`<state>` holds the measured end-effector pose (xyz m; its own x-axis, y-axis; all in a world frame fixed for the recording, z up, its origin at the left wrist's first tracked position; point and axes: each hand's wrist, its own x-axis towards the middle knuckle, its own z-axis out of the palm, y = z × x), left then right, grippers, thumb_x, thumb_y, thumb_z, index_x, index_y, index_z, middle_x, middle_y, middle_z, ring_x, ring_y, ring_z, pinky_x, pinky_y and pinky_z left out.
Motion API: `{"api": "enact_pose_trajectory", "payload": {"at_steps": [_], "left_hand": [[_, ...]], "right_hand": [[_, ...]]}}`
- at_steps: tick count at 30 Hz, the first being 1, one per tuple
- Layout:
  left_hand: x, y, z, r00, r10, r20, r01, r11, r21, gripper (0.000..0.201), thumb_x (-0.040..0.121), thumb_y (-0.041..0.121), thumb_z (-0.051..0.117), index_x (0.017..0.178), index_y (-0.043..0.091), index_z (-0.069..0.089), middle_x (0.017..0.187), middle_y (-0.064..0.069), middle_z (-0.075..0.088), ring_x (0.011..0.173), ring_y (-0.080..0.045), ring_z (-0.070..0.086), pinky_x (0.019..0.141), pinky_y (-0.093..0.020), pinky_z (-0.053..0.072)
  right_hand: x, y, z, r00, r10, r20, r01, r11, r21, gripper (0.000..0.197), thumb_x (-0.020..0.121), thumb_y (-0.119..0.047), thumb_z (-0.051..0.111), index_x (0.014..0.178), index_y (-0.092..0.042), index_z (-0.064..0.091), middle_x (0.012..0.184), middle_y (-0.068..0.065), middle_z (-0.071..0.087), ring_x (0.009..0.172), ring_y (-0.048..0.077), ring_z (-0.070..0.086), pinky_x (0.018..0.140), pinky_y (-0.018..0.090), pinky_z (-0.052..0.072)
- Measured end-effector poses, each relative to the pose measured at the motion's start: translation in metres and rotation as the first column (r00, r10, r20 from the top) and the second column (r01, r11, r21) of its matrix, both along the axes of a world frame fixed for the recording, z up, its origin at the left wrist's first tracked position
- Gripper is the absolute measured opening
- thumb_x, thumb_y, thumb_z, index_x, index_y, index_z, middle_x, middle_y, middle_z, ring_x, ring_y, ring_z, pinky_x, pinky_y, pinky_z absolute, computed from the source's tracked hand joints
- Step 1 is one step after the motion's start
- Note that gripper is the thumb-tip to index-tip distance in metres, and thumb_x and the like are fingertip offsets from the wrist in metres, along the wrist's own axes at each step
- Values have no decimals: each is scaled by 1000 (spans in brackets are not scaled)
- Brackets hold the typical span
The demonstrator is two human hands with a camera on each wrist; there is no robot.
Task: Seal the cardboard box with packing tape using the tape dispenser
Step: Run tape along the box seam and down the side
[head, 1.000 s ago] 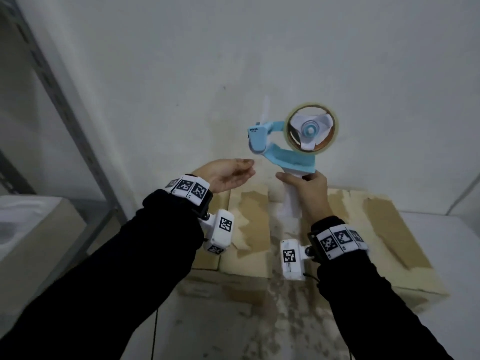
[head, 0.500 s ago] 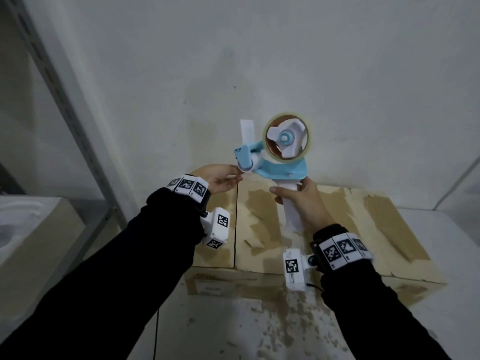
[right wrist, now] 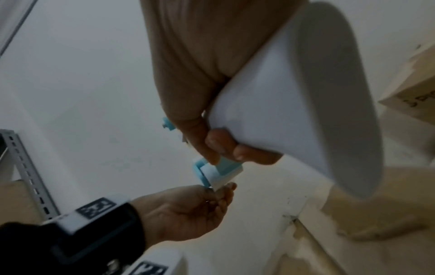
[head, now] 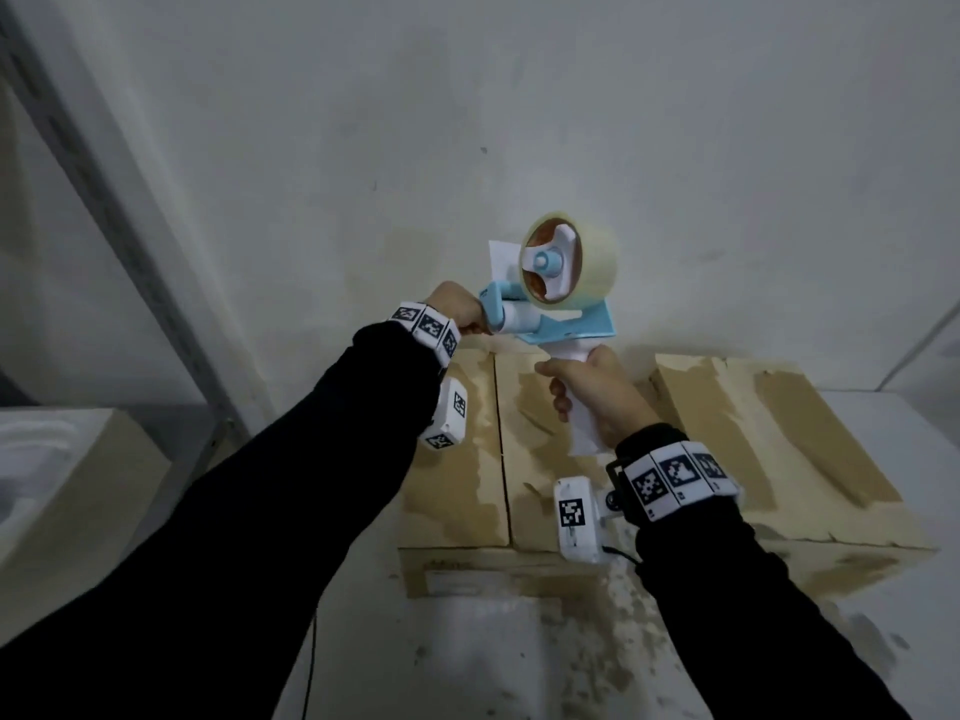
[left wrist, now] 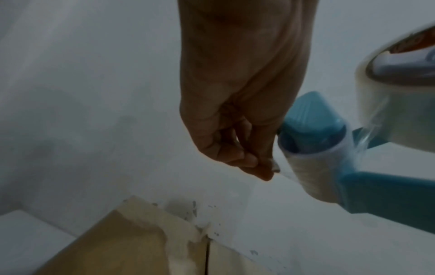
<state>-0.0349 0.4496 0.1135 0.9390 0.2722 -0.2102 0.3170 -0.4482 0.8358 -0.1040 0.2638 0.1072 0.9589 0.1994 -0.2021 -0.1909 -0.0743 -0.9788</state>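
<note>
The right hand [head: 597, 402] is gripping the white handle [head: 584, 423] of the tape dispenser [head: 558, 304], fingers wrapped round it, and is holding the tool up in the air above the box [head: 597, 491], in front of the pale wall [head: 467, 122]. The dispenser's blue frame [head: 571, 330] is pointing to the person's left, with the roll of clear tape [head: 569, 267] sitting on top and a white roller [left wrist: 306, 178] at the front end.

The left hand [head: 457, 309] is reaching to that front end. Its fingers [left wrist: 235, 154] are curled together and its thumb and fingertips are pinching the loose end of tape [left wrist: 281, 172] just beside the roller. In the right wrist view the same hand [right wrist: 188, 212] is meeting the roller [right wrist: 213, 176] from below.

The box is lying on a white table [head: 519, 657], against the wall, below both hands and apart from the dispenser. Its top flaps are lying flat, with a dark seam [head: 501, 444] running between them; the cardboard is showing torn, pale patches. A grey metal rack upright [head: 119, 215] is standing to the left, and a second carton [head: 78, 485] is sitting at the left edge.
</note>
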Motion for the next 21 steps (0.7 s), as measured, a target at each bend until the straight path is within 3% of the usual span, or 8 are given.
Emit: {"api": "enact_pose_trajectory", "payload": {"at_steps": [2, 4, 7, 10, 14, 21], "left_hand": [[14, 11, -6, 1000, 14, 16, -16, 992, 123, 12, 78, 3, 63, 68, 5, 58, 83, -12, 59, 79, -18, 56, 79, -30, 51], [27, 25, -10, 997, 49, 56, -61, 971, 233, 7, 73, 5, 68, 74, -1, 66, 77, -11, 65, 72, -17, 60, 74, -26, 53], [48, 32, -20, 993, -66, 97, 44, 976, 211, 15, 70, 1, 72, 85, -1, 74, 87, -17, 73, 64, -9, 65, 71, -21, 56], [63, 29, -39, 988, -126, 87, 103, 966, 237, 17, 72, 3, 73, 88, -1, 75, 92, -17, 73, 85, -19, 68, 82, -25, 52], [79, 30, -73, 982, -190, 15, 185, 966, 178, 22, 72, 8, 78, 91, -1, 74, 92, -18, 72, 81, -18, 66, 84, -25, 52], [96, 30, -89, 937, -340, -75, 347, 892, 288, 25, 72, 9, 77, 95, 2, 74, 98, -13, 72, 95, -23, 66, 79, -18, 43]], "right_hand": [[-1, 11, -3, 999, -46, -19, 47, 998, 32, 18, 85, 0, 59, 75, -11, 49, 51, 5, 39, 39, 14, 34, 37, 21, 30], [-4, 16, -9, 996, -80, -33, 82, 995, 64, 20, 85, 2, 58, 75, -12, 49, 46, 2, 39, 38, 13, 35, 38, 22, 30], [-3, 22, -17, 990, -138, -29, 140, 987, 76, 22, 85, 3, 55, 73, -13, 48, 43, -1, 41, 37, 12, 37, 41, 24, 30], [7, 28, -25, 973, -221, -67, 226, 972, 72, 24, 86, 2, 56, 69, -13, 48, 43, 0, 42, 34, 10, 38, 40, 21, 31], [11, 30, -41, 954, -267, -136, 278, 958, 72, 24, 86, -1, 59, 66, -11, 51, 45, 3, 43, 37, 12, 39, 39, 22, 33], [22, 44, -58, 934, -321, -155, 325, 946, 3, 20, 84, -1, 59, 67, -8, 53, 50, 7, 42, 41, 17, 38, 45, 26, 33]]}}
